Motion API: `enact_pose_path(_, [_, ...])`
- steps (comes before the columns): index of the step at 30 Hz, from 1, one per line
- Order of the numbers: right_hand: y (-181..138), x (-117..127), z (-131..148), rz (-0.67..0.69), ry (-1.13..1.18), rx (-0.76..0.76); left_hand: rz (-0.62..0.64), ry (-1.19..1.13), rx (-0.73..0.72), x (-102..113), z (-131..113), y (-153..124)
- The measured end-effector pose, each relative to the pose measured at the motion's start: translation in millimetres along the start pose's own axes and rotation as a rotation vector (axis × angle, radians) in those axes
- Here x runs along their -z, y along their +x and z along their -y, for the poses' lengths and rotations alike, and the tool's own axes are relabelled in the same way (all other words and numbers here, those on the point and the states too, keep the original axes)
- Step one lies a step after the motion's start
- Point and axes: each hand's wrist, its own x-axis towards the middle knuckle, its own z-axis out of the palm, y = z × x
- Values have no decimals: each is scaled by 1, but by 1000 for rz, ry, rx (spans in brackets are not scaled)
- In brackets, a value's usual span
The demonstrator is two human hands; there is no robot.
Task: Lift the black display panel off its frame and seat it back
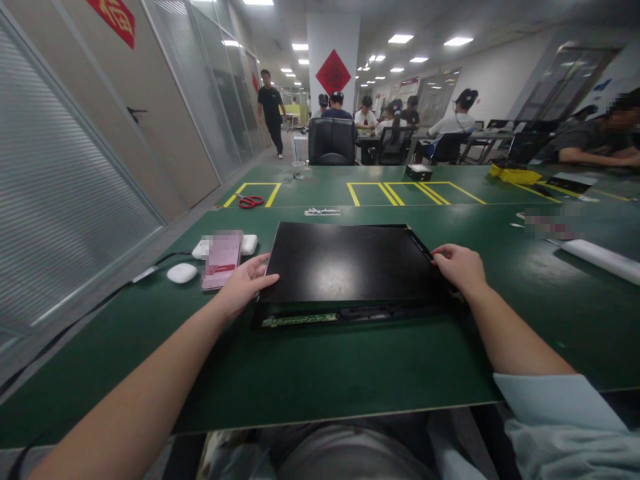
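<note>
A flat black screen panel (345, 263) lies over a black frame (390, 312), slightly askew. A narrow green circuit board (300, 321) shows along the frame's near side, below the panel's edge. My left hand (245, 283) grips the panel's left edge, thumb on top and fingers at the side. At the right, my right hand (463, 268) has its fingers closed on the frame's rim beside the panel. Whether those fingers also hold the panel, I cannot tell. What lies beneath the panel is hidden.
Left of the panel are a phone (223, 260), a white rounded case (182, 273) and a black cable (90, 313). Red-handled scissors (251, 201) and small white strips (323, 212) lie beyond. A white roll (605, 259) and a yellow item (515, 175) are at right. People sit farther back; one walks.
</note>
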Motion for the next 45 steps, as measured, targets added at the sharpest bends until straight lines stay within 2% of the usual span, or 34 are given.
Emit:
enact_pose_path(14, [3,0,-2,37,35,-5,16,-20,-3,1,0,-1])
enact_pose_path(19, [4,0,-1,63,107,-53,-66,-77,-8,-1,1,-1])
enact_pose_path(24, [4,2,1,65,156,-77,-87,-52,-110,-1,5,2])
enact_pose_path(27, [3,3,2,70,171,-81,-106,39,-150,3,7,5])
enact_pose_path(32, [4,3,3,90,186,-105,-188,347,-220,10,7,7])
enact_pose_path(36, [4,4,3,107,229,-134,-166,531,-215,16,13,12])
enact_pose_path(40, [4,3,1,98,276,-152,-141,620,-178,25,25,21])
enact_pose_path(45, [5,2,-1,103,306,-160,-115,764,-227,31,32,25])
